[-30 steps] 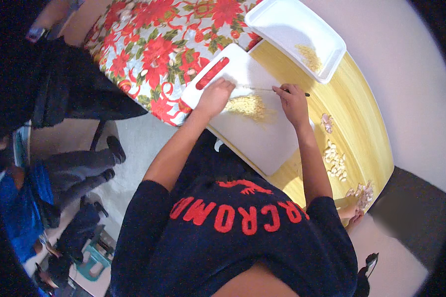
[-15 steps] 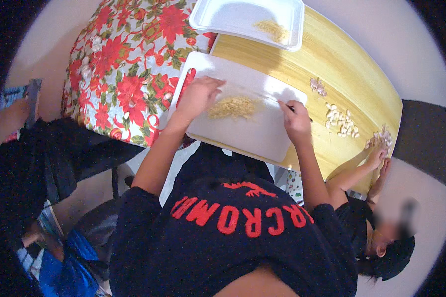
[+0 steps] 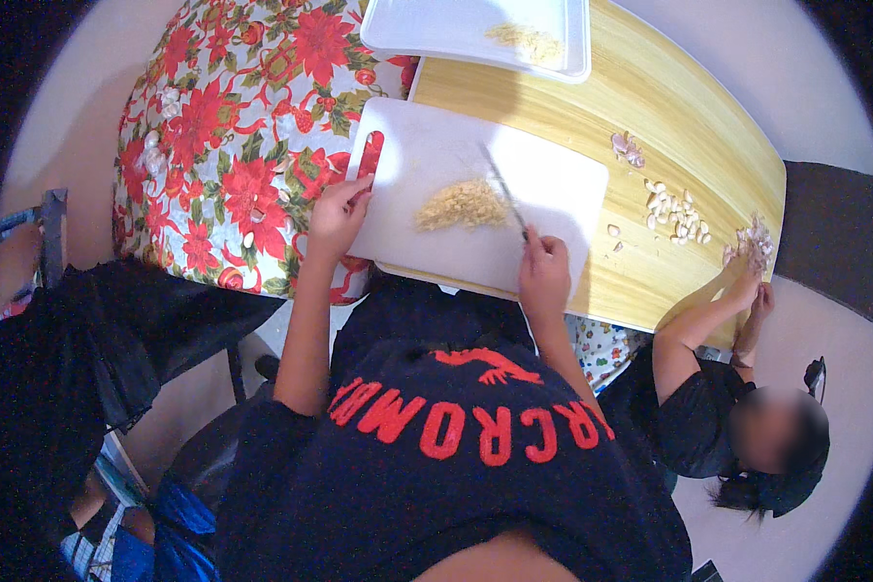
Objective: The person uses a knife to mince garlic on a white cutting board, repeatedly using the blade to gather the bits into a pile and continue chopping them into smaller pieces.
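A white cutting board (image 3: 407, 136) with a handle slot lies in front of me. At its left edge, just below the slot, my left hand (image 3: 339, 218) is closed on the board's rim. My right hand (image 3: 545, 267) grips the dark handle of a knife (image 3: 501, 184). Its thin blade points away from me, along the right side of a heap of finely chopped garlic (image 3: 461, 206) on the board.
Beyond the board stands a white tray (image 3: 436, 44) holding more chopped garlic (image 3: 524, 41). To the right, on the wood-patterned table (image 3: 669, 87), are peeled cloves (image 3: 679, 213) and garlic skins (image 3: 627, 148). Another person's hands (image 3: 752, 291) work at a pile of skins. Garlic bulbs (image 3: 152, 155) rest on the floral cloth (image 3: 252, 184).
My left hand has moved from above the board to its left rim. The knife has swung from lying crosswise to pointing away, and my right hand has come left and nearer me.
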Action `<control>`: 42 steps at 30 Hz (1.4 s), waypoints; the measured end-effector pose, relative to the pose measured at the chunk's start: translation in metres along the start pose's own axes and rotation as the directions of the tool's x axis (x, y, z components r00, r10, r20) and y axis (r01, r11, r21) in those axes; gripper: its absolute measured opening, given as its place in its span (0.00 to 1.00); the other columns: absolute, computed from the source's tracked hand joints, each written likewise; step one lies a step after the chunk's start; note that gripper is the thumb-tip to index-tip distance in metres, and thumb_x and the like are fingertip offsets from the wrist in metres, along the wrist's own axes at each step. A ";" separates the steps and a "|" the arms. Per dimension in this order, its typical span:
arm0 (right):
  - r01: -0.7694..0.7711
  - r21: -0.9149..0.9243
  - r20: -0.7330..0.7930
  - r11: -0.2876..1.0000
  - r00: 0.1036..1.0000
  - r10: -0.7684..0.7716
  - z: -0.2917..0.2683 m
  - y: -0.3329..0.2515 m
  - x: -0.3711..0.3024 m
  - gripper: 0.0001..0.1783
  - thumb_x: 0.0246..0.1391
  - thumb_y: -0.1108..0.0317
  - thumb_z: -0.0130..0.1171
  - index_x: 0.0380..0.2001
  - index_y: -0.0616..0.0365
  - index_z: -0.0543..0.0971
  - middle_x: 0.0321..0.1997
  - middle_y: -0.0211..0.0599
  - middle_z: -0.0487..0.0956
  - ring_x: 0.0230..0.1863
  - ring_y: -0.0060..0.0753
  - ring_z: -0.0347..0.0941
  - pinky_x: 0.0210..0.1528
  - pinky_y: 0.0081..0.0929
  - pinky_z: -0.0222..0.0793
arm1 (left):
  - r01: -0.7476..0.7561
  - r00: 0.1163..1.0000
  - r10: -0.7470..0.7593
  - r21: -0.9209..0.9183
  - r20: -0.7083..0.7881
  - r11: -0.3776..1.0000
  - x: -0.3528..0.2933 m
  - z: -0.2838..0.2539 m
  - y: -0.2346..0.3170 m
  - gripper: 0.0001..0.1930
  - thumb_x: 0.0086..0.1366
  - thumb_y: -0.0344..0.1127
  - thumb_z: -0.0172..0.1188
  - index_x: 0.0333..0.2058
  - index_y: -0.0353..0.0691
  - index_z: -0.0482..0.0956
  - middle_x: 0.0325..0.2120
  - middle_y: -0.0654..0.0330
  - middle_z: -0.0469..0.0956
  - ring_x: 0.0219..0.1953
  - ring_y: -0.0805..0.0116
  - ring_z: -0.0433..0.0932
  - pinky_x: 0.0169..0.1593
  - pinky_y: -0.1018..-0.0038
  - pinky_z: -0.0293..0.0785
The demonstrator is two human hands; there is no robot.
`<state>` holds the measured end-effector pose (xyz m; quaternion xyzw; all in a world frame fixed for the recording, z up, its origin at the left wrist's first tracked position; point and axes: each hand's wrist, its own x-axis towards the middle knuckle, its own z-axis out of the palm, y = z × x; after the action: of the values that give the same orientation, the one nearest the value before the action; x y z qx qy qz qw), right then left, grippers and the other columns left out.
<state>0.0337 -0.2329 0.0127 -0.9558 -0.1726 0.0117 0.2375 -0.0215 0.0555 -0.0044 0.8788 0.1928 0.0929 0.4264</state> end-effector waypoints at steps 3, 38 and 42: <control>-0.134 -0.014 -0.082 0.991 0.988 0.133 -0.007 0.018 -0.012 0.20 0.45 0.73 0.49 0.45 0.54 0.71 0.35 0.44 0.69 0.36 0.43 0.67 0.36 0.33 0.65 | 0.073 0.997 -0.073 0.000 0.010 0.997 -0.011 -0.001 0.001 0.13 0.51 0.28 0.56 0.38 0.40 0.75 0.28 0.56 0.75 0.24 0.69 0.72 0.30 0.77 0.68; -0.167 0.450 0.522 0.877 0.846 -0.107 -0.045 0.000 0.067 0.15 0.46 0.70 0.54 0.40 0.58 0.74 0.32 0.39 0.73 0.28 0.28 0.71 0.26 0.24 0.69 | -0.210 0.971 0.237 0.358 -0.033 0.910 -0.073 0.062 0.092 0.26 0.54 0.55 0.48 0.52 0.61 0.63 0.56 0.57 0.53 0.56 0.52 0.53 0.55 0.51 0.45; -0.355 0.409 0.643 0.841 0.766 0.010 -0.056 -0.004 0.048 0.16 0.47 0.68 0.55 0.41 0.57 0.74 0.34 0.35 0.73 0.28 0.21 0.70 0.20 0.18 0.69 | -0.346 0.931 0.361 0.463 0.058 0.816 -0.082 0.099 0.113 0.32 0.49 0.65 0.45 0.54 0.65 0.59 0.59 0.60 0.46 0.59 0.51 0.44 0.56 0.46 0.39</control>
<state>0.0835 -0.2388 0.0670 -0.8132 -0.1335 0.3925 0.4085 -0.0340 -0.1124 0.0229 0.9738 0.0499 0.1357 0.1753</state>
